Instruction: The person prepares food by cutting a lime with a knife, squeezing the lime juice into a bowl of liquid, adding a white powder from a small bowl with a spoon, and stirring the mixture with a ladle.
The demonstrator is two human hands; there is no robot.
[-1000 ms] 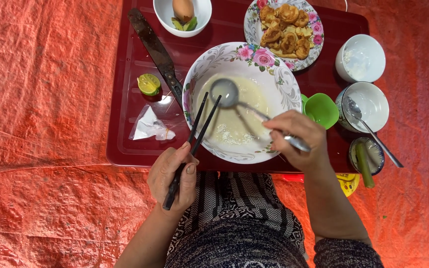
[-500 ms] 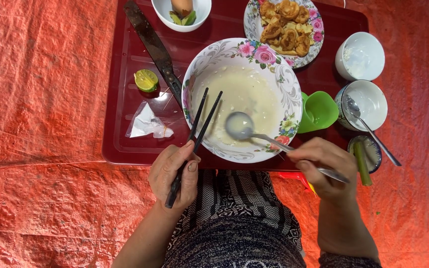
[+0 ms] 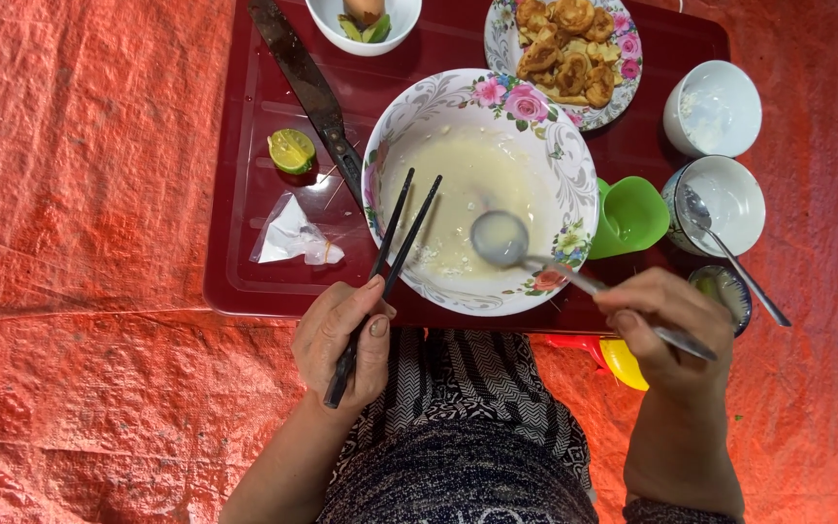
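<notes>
The left hand (image 3: 343, 342) grips a pair of black chopsticks (image 3: 387, 266), tips resting over the near-left rim of the flowered bowl (image 3: 574, 165). The right hand (image 3: 673, 324) is closed on a metal spoon (image 3: 545, 257), its scoop hovering above the pale broth left in that bowl (nearly empty). Left of the bowl on the red tray (image 3: 235, 243) lie a knife (image 3: 305, 82), a lime half (image 3: 292, 150) and a crumpled plastic bag (image 3: 295, 235); a green cup (image 3: 629, 215) sits just right of the bowl.
</notes>
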